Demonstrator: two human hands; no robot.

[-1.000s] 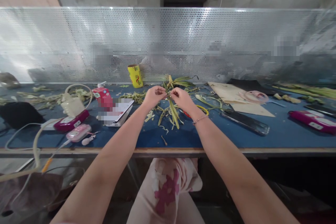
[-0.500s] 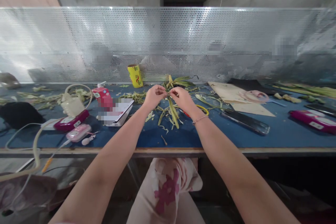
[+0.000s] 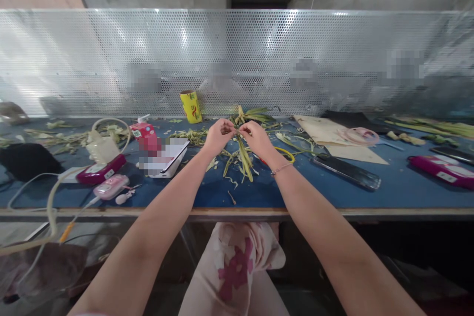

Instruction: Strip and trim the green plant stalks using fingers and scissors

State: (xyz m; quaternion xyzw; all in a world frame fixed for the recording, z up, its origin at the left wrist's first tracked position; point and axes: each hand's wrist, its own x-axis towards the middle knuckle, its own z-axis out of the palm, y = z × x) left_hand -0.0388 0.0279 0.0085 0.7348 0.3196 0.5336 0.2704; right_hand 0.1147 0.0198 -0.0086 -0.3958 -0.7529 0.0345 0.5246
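Item: leaf bundle (image 3: 244, 157), yellow-green, qty 1. Loc.: approx. ctr of blue counter (image 3: 211, 195), at the fingertips, on the wearer's side.

L. hand (image 3: 219, 136): narrow, thumb & fingertips pinched on bundle's upper end. R. hand (image 3: 255, 136): same, opp. side, tips almost meeting L.; exact strand gripped too small to make out from here.

Risks (my est.): strips look thin & dry, so uneven pull betw. hands could split one; pinch is at one end only, so loose lower strips could slip or fan out; second leaf clump (image 3: 259, 116) just beyond the fingers might snag.

Orientation: long axis runs fwd-to-back, upper end at fingertips, splayed tips twd near edge, slightly to wearer's R.
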